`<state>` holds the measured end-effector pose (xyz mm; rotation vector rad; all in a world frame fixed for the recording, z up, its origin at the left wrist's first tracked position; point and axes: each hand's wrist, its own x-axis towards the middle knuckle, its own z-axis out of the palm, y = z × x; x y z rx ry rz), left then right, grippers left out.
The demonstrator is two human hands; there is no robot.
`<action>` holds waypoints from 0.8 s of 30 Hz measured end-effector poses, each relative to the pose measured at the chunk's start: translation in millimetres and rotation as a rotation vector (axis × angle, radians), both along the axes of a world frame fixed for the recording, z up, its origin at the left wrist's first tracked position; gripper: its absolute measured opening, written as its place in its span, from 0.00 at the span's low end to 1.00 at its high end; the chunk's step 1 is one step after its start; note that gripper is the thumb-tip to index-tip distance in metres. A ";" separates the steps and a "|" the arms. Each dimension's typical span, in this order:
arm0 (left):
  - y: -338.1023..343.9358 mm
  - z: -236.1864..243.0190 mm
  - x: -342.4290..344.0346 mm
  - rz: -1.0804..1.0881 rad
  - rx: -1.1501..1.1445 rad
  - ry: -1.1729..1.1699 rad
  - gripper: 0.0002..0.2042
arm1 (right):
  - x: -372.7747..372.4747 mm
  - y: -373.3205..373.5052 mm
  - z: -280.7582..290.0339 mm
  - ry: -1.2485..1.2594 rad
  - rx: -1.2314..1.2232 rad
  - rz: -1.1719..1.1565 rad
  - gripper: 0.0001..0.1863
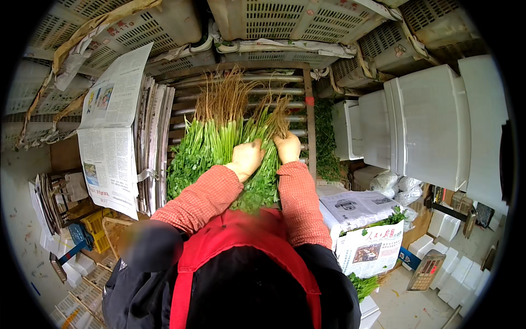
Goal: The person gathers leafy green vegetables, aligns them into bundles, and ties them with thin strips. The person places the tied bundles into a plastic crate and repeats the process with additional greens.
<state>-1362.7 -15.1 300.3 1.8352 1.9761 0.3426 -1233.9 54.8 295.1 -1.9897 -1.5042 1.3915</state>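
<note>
A pile of leafy green herbs (194, 145) with long green stems and brown roots (222, 96) lies on a metal slatted rack (290, 78), roots away from me. My left hand (246, 156) is closed around stems in the middle of the pile. Just right of it, my right hand (287, 145) grips stems near the roots of the right-hand bunch, its fingertips partly hidden among them. Folded newspapers (156, 126), with a sheet (109, 115) over their left side, stand immediately left of the pile.
Plastic crates (290, 19) line the back. White foam boxes (427, 120) are stacked at the right, beside loose greens (327, 148) and plastic bags (386, 181). A newspaper-wrapped bundle of greens (367, 252) sits by my right forearm. A yellow crate (98, 238) is low at the left.
</note>
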 end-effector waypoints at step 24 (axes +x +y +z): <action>-0.9 11.6 -9.2 0.148 -0.074 -0.279 0.09 | 8.6 -13.7 -12.4 0.614 -0.220 -0.016 0.12</action>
